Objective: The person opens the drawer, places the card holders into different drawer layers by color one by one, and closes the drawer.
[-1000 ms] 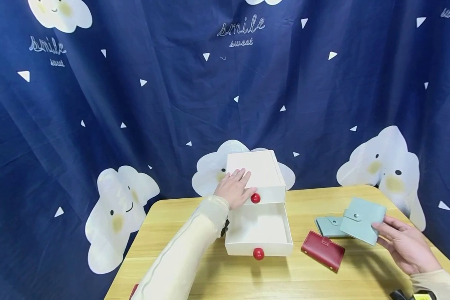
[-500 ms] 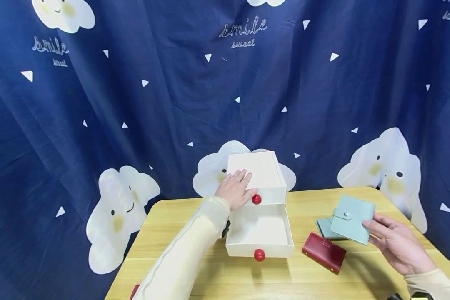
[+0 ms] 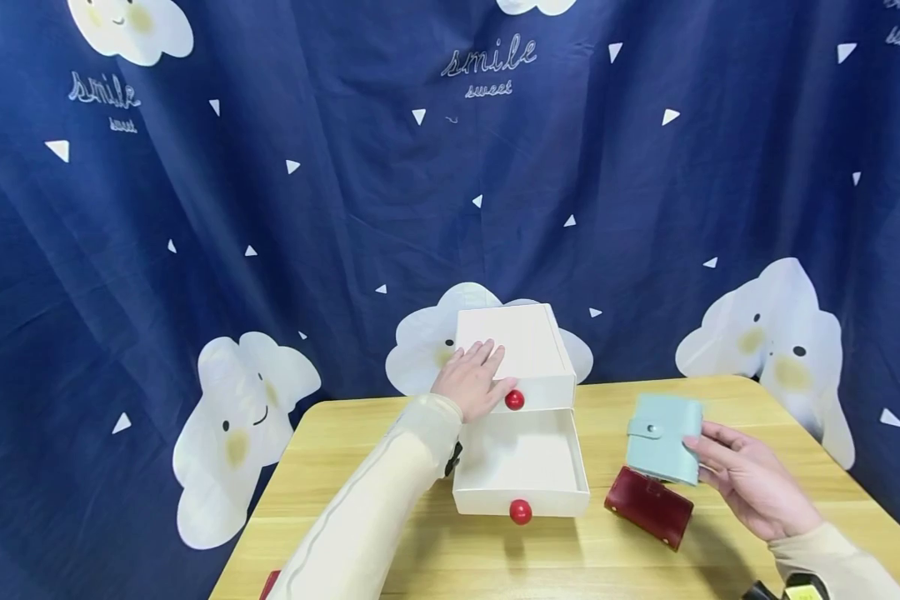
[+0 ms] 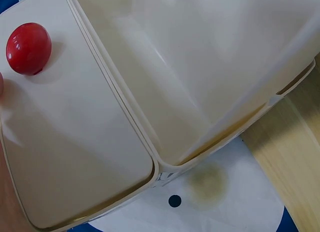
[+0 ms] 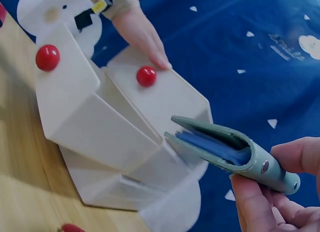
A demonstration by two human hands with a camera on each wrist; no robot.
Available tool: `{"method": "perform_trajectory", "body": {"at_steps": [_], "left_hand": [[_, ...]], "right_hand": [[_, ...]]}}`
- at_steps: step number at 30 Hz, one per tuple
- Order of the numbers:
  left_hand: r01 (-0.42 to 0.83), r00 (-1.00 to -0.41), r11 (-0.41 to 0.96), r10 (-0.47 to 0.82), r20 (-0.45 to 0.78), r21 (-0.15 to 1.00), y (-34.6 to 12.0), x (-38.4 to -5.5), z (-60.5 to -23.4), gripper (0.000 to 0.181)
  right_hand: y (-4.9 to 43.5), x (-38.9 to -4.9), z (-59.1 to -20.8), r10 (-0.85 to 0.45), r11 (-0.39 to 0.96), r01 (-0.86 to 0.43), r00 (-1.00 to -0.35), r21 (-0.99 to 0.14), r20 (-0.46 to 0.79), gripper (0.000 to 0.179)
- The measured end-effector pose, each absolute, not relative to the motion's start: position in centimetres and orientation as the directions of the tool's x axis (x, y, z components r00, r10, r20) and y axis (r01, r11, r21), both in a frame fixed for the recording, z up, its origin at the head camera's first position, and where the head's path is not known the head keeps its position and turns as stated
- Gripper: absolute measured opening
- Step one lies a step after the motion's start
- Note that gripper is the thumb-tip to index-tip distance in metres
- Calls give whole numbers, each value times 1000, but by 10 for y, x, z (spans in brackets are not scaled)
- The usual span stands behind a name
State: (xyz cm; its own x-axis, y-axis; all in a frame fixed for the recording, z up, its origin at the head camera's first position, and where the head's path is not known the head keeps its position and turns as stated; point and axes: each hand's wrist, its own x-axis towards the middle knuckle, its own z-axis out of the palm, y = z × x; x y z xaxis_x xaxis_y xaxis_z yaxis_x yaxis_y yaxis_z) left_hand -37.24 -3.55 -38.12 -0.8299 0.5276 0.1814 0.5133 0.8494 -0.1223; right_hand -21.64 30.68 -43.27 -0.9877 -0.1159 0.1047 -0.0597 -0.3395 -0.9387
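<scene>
My left hand (image 3: 471,379) rests with straight fingers on the white two-drawer box (image 3: 521,333), its thumb by the upper red knob (image 3: 514,400). Below it the lower drawer (image 3: 487,502) is pulled out, and the left wrist view looks into its bare inside (image 4: 170,81). Between thumb and fingers, my right hand (image 3: 750,479) pinches a light-blue card holder (image 3: 662,454) with a snap strap. Blue plastic sleeves (image 5: 215,148) show inside it in the right wrist view. A dark red snap wallet (image 3: 648,510) lies just below the card holder in the head view.
The box stands at the back of the wooden table (image 3: 330,467), in front of a dark blue curtain (image 3: 345,183). At the front left, a red item (image 3: 269,583) is mostly hidden by the left sleeve (image 3: 375,508).
My right hand has carried the light-blue card holder left toward the drawer. It now covers the second light-blue holder lying on the table. My left hand stays on the box.
</scene>
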Motion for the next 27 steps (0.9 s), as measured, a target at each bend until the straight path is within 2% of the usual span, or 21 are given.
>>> {"method": "perform_trajectory", "body": {"at_steps": [13, 27], "left_hand": [[510, -831, 851, 525, 183, -125, -35, -375, -384, 72], [513, -829, 850, 527, 188, -124, -36, -374, -383, 71]], "right_hand": [[256, -232, -423, -179, -248, 27, -984, -968, 18, 53], [208, -249, -416, -294, -244, 104, -955, -964, -28, 61]]}}
